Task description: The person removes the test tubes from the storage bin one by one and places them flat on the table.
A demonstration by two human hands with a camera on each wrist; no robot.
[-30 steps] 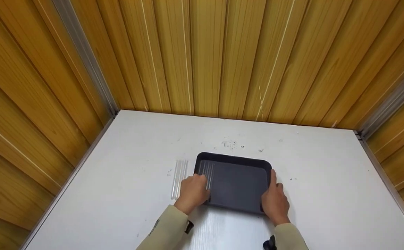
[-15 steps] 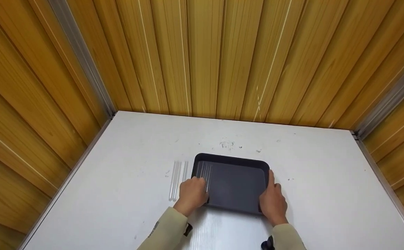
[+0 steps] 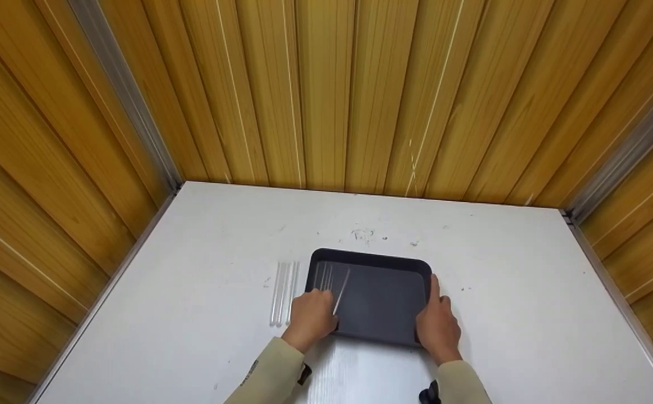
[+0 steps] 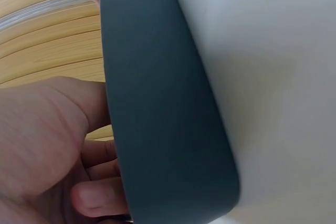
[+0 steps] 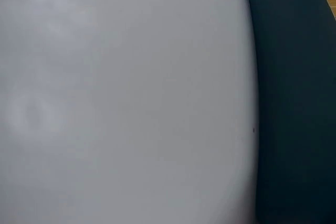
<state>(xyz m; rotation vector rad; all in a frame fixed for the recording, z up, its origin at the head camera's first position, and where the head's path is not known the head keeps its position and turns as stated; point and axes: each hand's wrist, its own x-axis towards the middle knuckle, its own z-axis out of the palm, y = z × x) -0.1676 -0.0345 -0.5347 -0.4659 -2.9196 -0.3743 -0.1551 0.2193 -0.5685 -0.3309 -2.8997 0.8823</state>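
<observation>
Apart from the counter's [image 3: 506, 269] far edge, the tray [image 3: 382, 306] is probably steadied by the gripping right hand [image 3: 438, 328]; the left hand's [image 3: 312, 315] hold is unclear.

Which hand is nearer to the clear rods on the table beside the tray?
Left. The left hand is beside the clear rods, at the left edge of the dark tray; the right hand has its grip on the right edge, across the tray.

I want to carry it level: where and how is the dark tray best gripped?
Probably by the left and right walls, coming from either side: the dark tray has raised walls facing each other there, so opposite holds should balance it.
</observation>
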